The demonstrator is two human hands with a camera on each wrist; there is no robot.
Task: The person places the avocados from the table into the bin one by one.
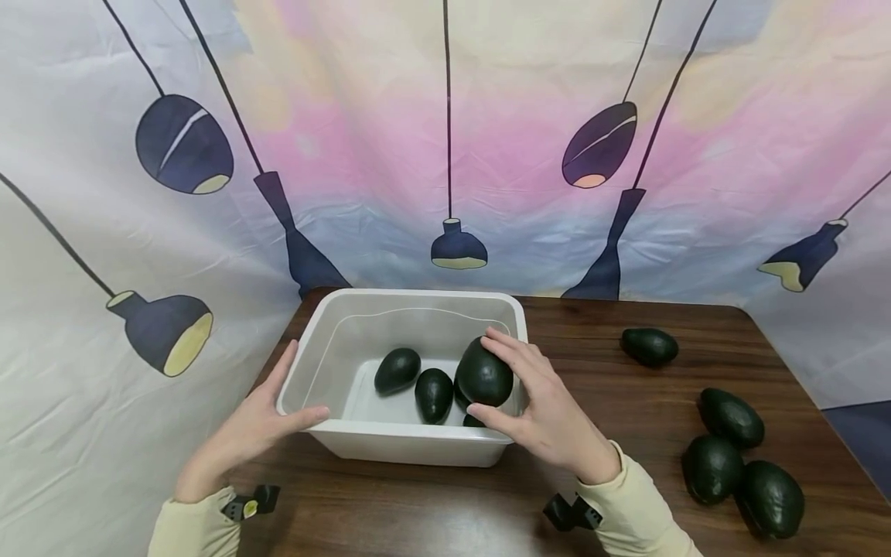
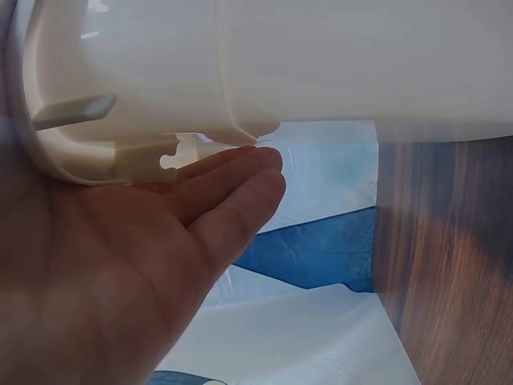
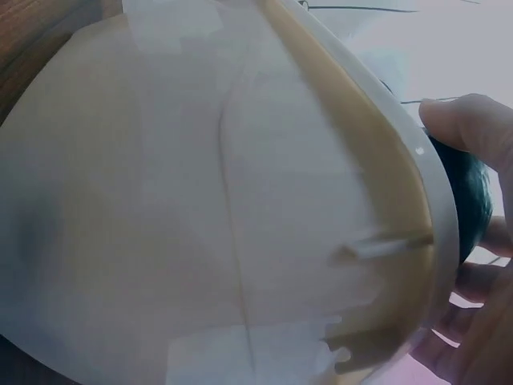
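An avocado [image 1: 485, 373] is held by my right hand [image 1: 550, 410], thumb on its near side and fingers over its far side. It is over the right end of a pale plastic bin [image 1: 418, 435]. Beneath it other avocados are partly hidden; two more, a left one [image 1: 397, 370] and a middle one [image 1: 435, 395], lie on the bin floor. At the bin's left front corner, my left hand [image 1: 254, 425] rests with fingers extended along the outside and the thumb over the front rim. The left wrist view shows those fingers [image 2: 232, 212] straight below the rim.
On the brown wooden table [image 1: 390, 510], to the right of the bin, sits one avocado [image 1: 649, 346] toward the back. Nearer the right edge, three avocados [image 1: 713, 469] are clustered together. A printed cloth [image 1: 390, 139] with lamp shapes hangs behind the table.
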